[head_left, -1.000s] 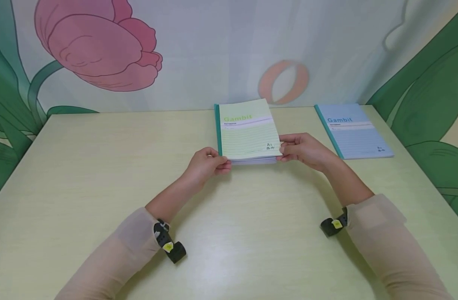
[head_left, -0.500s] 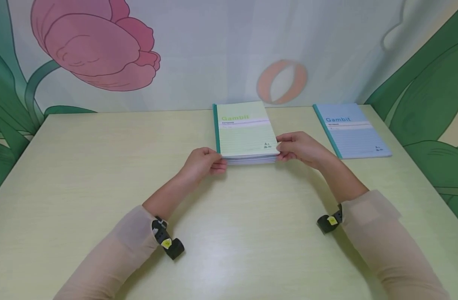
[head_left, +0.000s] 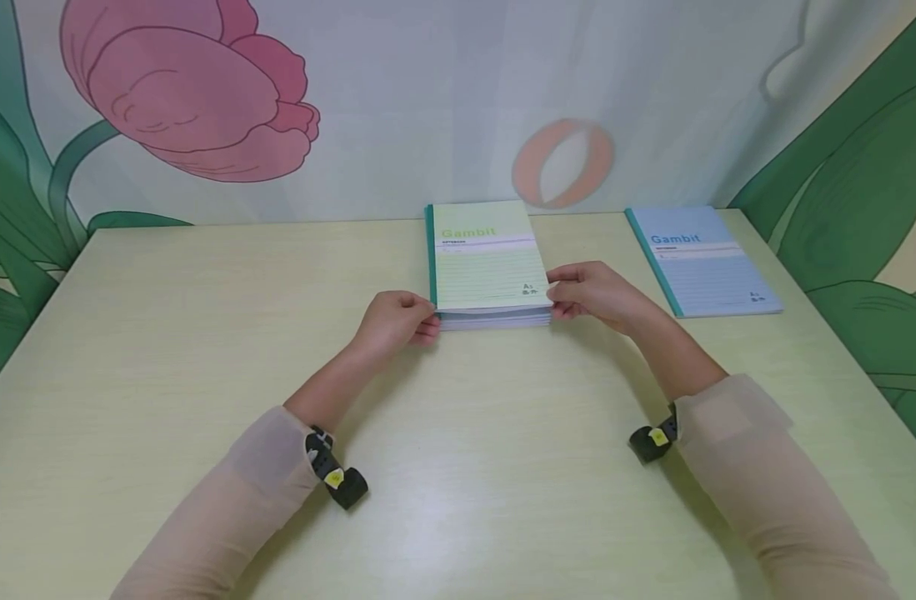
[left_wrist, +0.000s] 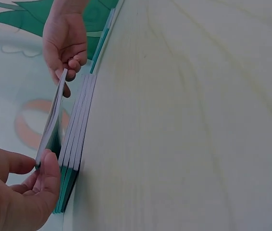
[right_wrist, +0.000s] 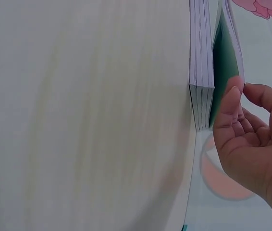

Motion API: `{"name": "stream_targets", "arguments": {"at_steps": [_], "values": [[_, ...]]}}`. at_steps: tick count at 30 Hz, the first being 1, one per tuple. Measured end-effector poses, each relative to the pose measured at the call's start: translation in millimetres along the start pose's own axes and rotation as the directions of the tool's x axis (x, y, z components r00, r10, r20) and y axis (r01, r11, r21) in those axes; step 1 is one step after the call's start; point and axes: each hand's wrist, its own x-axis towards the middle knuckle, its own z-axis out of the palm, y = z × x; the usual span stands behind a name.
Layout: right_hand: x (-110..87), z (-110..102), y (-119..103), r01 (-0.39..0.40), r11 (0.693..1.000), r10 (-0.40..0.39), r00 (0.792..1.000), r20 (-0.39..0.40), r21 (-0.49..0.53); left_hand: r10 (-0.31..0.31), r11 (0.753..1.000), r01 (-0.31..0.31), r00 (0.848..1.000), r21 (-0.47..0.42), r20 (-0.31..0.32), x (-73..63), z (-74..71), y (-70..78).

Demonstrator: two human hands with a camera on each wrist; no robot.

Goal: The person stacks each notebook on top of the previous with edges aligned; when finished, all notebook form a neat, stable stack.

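A pale green notebook with a teal spine lies tilted over a stack of notebooks, its near edge lifted off them. My left hand pinches its near left corner between thumb and fingers. At the near right corner, my right hand pinches it too. From the left wrist, a gap shows between the held notebook and the stack. The right wrist view shows the same gap, with the raised notebook between my thumb and fingers. The covers of the stacked notebooks are hidden.
A blue notebook with a teal spine lies flat to the right of the stack. The pale wooden table meets a curtain or wall printed with a pink flower just behind the notebooks. Green leaf prints border the right side.
The green notebook has shifted slightly left over the stack, leaving more of the stack's near edge showing. Both hands have moved a little left with it, still pinching its corners.
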Motion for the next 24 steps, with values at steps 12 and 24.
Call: {"name": "stream_targets", "arguments": {"at_steps": [12,24], "values": [[1.5,3.7,-3.0,-0.028,0.998,0.026,0.999,-0.034,-0.06,0.098,0.988,-0.092,0.994,0.126,-0.04,2.6,-0.8,-7.2],[2.0,2.8,-1.3,-0.017,0.995,0.014,1.0,-0.025,-0.095,0.098,0.958,-0.079,0.994,0.275,-0.055,0.4,-0.2,-3.0]]}}
